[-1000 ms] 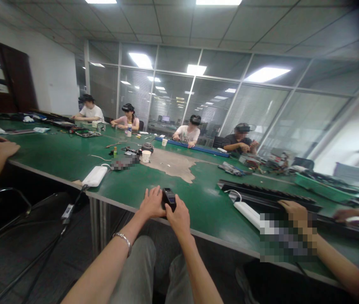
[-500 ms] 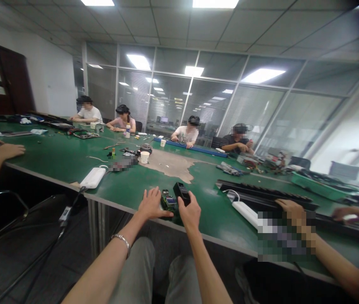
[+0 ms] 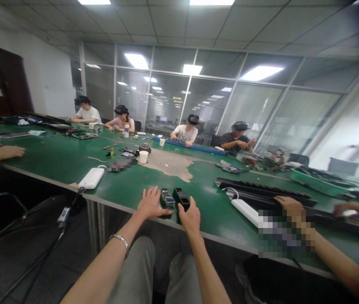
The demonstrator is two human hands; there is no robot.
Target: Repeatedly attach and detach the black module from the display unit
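My left hand [image 3: 149, 204] lies on the green table with its fingers spread. Its thumb reaches along the near edge of a small green circuit board [image 3: 167, 200] that carries metal connectors and a little screen-like part. Just right of the board, a black oblong case [image 3: 181, 198] with openings in its top rests on the table. My right hand [image 3: 190, 214] has its thumb and fingers around the near end of this case. Part of that end is hidden by the hand. A narrow gap separates case and board.
A white power strip [image 3: 91, 178] lies to the left, a second white strip [image 3: 246, 212] to the right beside long black rails [image 3: 265, 190]. A paper cup [image 3: 143, 157] stands ahead. Co-workers' hands rest at the left [image 3: 8, 152] and right [image 3: 290, 207]. Several people sit opposite.
The black case has come down from a tilted position in my right hand to lie flat beside the circuit board. My left hand has hardly moved.
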